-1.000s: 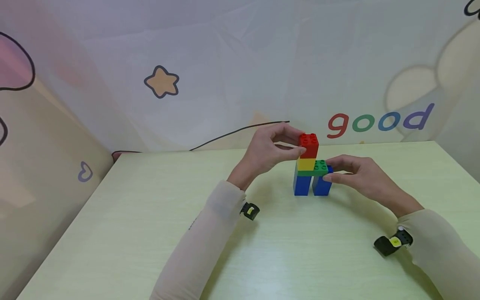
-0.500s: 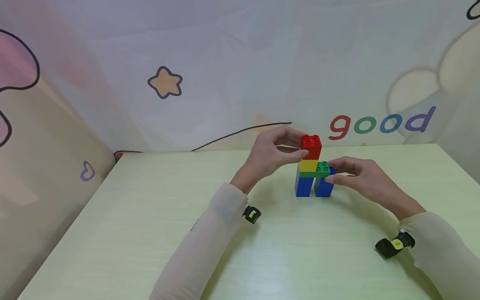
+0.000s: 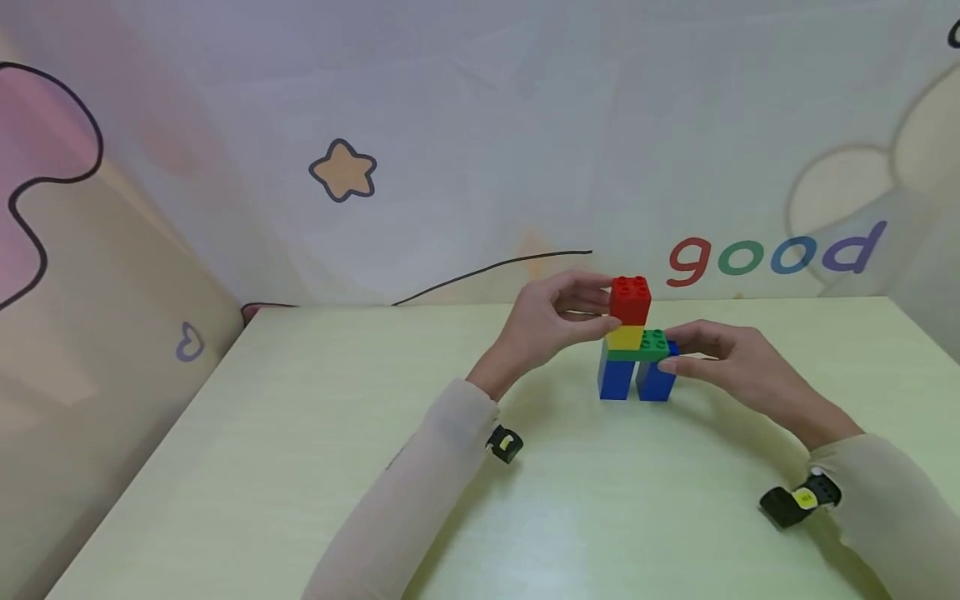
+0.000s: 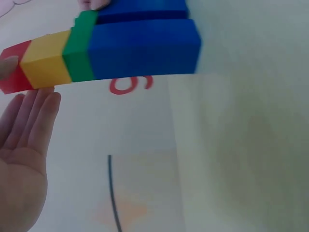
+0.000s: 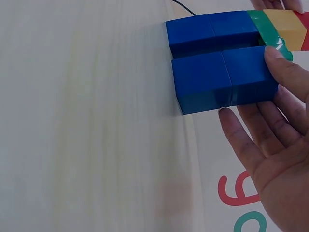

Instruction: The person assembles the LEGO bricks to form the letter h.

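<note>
A small structure of toy building bricks stands on the table in the head view. Two blue columns, left [image 3: 615, 382] and right [image 3: 654, 385], bear a flat green brick [image 3: 655, 343] laid across them. Over the left column sits a yellow brick [image 3: 625, 337], topped by a red brick [image 3: 632, 302]. My left hand [image 3: 551, 321] pinches the red brick from the left, thumb in front. With thumb and fingers my right hand [image 3: 738, 358] grips the upper right column. In the right wrist view each column is two blue bricks [image 5: 203, 79] stacked.
The pale table [image 3: 337, 467] reaches back to a printed cloth backdrop [image 3: 465, 167] with a star and the word "good". Each wrist wears a black strap device, left [image 3: 505, 443] and right [image 3: 787, 504].
Structure and both hands appear slightly farther right and lower, as does the backdrop, so the head view has shifted. Both hands keep their holds on the bricks.
</note>
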### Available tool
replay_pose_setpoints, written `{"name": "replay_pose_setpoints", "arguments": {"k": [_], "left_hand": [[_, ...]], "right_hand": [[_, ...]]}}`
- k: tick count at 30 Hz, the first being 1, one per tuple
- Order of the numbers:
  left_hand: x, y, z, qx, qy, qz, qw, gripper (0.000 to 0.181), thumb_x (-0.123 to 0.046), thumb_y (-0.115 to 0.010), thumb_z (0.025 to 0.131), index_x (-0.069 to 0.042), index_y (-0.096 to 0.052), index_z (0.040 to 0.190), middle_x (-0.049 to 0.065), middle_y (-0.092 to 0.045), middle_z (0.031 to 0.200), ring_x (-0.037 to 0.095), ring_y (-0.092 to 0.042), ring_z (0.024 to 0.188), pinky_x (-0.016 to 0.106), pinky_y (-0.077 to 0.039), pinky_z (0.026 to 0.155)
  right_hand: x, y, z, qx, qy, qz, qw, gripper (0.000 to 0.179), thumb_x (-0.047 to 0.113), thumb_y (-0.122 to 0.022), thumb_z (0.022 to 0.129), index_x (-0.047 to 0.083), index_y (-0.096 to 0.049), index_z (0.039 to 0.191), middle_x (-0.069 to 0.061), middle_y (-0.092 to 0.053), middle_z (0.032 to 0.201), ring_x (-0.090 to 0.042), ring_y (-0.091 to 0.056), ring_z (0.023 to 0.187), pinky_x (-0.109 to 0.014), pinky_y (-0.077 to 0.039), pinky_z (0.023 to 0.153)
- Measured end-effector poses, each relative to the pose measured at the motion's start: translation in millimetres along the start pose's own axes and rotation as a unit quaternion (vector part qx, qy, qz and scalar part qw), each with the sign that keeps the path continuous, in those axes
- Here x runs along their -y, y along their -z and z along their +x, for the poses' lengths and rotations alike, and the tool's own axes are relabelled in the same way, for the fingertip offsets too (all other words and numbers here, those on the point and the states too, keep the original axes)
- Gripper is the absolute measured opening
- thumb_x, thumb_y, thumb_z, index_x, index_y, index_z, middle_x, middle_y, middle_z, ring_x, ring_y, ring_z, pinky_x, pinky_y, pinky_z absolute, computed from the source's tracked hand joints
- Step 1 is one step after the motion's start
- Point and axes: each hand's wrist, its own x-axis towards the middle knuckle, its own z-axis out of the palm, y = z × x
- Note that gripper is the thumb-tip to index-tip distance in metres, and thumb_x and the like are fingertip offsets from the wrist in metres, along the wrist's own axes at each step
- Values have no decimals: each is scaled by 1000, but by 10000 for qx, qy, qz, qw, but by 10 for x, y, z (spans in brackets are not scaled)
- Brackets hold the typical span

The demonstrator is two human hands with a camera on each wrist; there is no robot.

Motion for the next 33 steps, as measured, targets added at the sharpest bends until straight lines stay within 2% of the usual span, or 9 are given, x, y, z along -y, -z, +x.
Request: {"name": "replay_pose_setpoints", "arguments": {"k": [6, 13, 20, 27, 33], "left_hand": [[163, 54, -74, 360, 539, 224, 9976, 40, -16, -84, 95, -6, -72, 132, -1, -76, 114, 9, -73, 100, 27, -61, 87], [251, 68, -153, 640, 1016, 405, 9919, 39, -17, -85, 93, -8, -74, 129, -2, -76, 113, 8, -74, 97, 26, -60, 87], [278, 30, -172, 692, 1206, 368, 9896, 36, -17, -86, 93, -11, -76, 126, 2, -77, 116, 9, -75, 96, 28, -58, 91], [279, -16, -174, 563, 1259, 343, 9898, 33, -17, -86, 93, -12, -77, 125, -7, -76, 109, 10, -75, 94, 28, -57, 91], [251, -51, -174, 450, 1274, 434, 9899, 32, -16, -85, 94, -11, -76, 124, -8, -75, 109, 9, -74, 93, 26, -57, 90]], "right_hand": [[-1, -12, 5, -23, -26, 53, 10000, 58, 40, -72, 103, 6, -59, 147, -21, -62, 142, -45, -54, 135, -68, -47, 105], [-23, -30, 28, -12, 11, 26, 10000, 57, 37, -71, 104, 4, -58, 149, -22, -62, 142, -45, -55, 135, -67, -48, 105], [1, -18, 8, 13, 14, 111, 9999, 56, 36, -71, 105, 3, -57, 149, -23, -62, 142, -45, -54, 135, -69, -46, 106], [12, -22, 12, -10, 29, 117, 9999, 56, 36, -71, 104, 3, -58, 148, -22, -63, 141, -44, -55, 134, -68, -46, 106], [14, -30, 20, -16, -27, 150, 9999, 57, 36, -71, 104, 3, -58, 148, -22, -63, 141, -44, -56, 134, -68, -47, 106]]}}
